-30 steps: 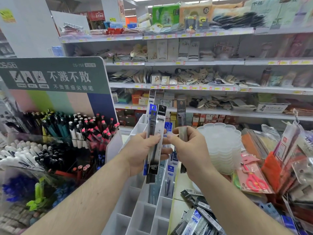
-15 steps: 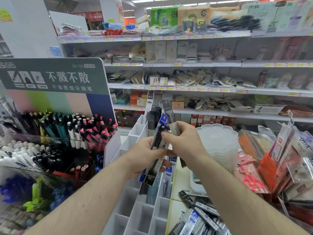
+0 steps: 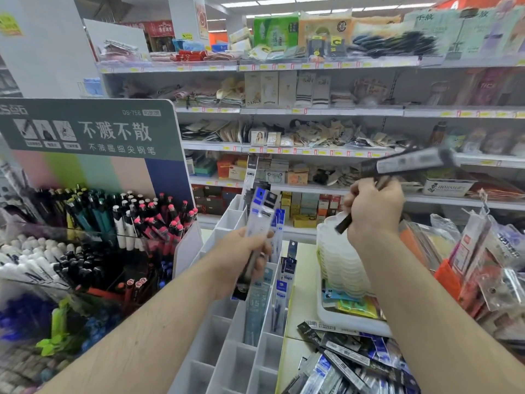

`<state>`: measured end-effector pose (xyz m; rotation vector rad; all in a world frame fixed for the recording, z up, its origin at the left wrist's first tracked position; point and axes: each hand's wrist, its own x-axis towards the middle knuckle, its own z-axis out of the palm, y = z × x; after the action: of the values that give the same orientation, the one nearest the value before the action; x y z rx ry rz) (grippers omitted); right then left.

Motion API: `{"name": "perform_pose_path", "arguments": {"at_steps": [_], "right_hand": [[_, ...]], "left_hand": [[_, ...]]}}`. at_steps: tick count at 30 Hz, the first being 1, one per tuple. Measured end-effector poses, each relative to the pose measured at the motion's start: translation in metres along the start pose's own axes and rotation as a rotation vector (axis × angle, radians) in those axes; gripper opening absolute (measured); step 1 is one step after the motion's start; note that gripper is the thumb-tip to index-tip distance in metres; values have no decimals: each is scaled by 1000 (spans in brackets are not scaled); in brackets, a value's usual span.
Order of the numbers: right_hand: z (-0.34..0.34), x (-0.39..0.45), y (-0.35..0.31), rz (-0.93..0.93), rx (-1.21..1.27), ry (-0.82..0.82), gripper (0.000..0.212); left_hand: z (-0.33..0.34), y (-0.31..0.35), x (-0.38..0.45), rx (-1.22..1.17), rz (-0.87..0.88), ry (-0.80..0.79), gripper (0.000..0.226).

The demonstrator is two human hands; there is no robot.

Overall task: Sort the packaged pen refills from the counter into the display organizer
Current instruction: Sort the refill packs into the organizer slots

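My left hand (image 3: pixel 241 258) grips a small bundle of blue-and-white packaged refills (image 3: pixel 262 214) upright above the white display organizer (image 3: pixel 227 362). My right hand (image 3: pixel 372 214) holds dark packaged refills (image 3: pixel 409 163), blurred, tilted up to the right, well apart from the left hand. Some refill packs (image 3: pixel 279 282) stand in the organizer's middle compartments. A heap of loose refill packs (image 3: pixel 352 365) lies on the counter at the lower right.
A pen display stand (image 3: pixel 93 211) full of pens rises at the left. A stack of clear scalloped trays (image 3: pixel 341 257) sits behind the heap. Hanging packaged goods (image 3: pixel 483 265) crowd the right side. Store shelves (image 3: pixel 312 112) fill the background.
My right hand has pulled the dark packs away from the left hand's bundle and swung them up and to the right. The left hand stays over the organizer.
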<state>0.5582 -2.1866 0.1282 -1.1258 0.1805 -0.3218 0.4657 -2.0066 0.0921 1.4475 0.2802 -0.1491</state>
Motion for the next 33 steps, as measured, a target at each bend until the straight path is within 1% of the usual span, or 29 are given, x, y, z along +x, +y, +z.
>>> {"name": "perform_pose_path", "arguments": {"at_steps": [2,4,6,8,10,11,13,16,20,23,26,29,31,32,33], "right_hand": [[0,-7,9,87,-90,-106,26],[-1,-15,17,99,-219,-244,28],[-3,-20,25,19,-348,-367,24],[-5,-24,32,-119,-448,-454,17],[-5,-26,38,-295,-582,-479,16],[-4,-27,40,-336,-619,-473,15],[-2,-29,42,-345,-625,-459,12],[1,-31,41,-279,-597,-454,12],[5,-32,38,-73,-496,-492,13],[6,-31,33,8,-458,-513,15],[9,-32,26,113,-371,-554,17],[13,-35,19,223,-253,-556,19],[13,-39,19,219,-278,-521,15],[13,-41,20,223,-299,-496,18],[12,-46,23,245,-312,-471,29]], "left_hand": [[-3,2,4,-144,1,32,19],[-4,3,4,-221,-10,38,32],[-4,2,3,-226,-21,9,45],[-4,2,0,-192,-34,-37,53],[-3,3,-2,-175,-37,-81,57],[-3,4,-4,-173,-34,-94,56],[-3,4,-6,-151,-15,-115,47],[-3,3,-7,-56,17,-123,39],[0,0,-6,150,56,-20,33],[-1,-4,-2,254,87,41,34],[0,-7,0,348,103,59,26],[1,-8,1,337,104,62,14],[0,-8,2,260,107,74,13],[-1,-7,3,222,114,84,15],[-2,-7,3,192,123,93,14]]}}
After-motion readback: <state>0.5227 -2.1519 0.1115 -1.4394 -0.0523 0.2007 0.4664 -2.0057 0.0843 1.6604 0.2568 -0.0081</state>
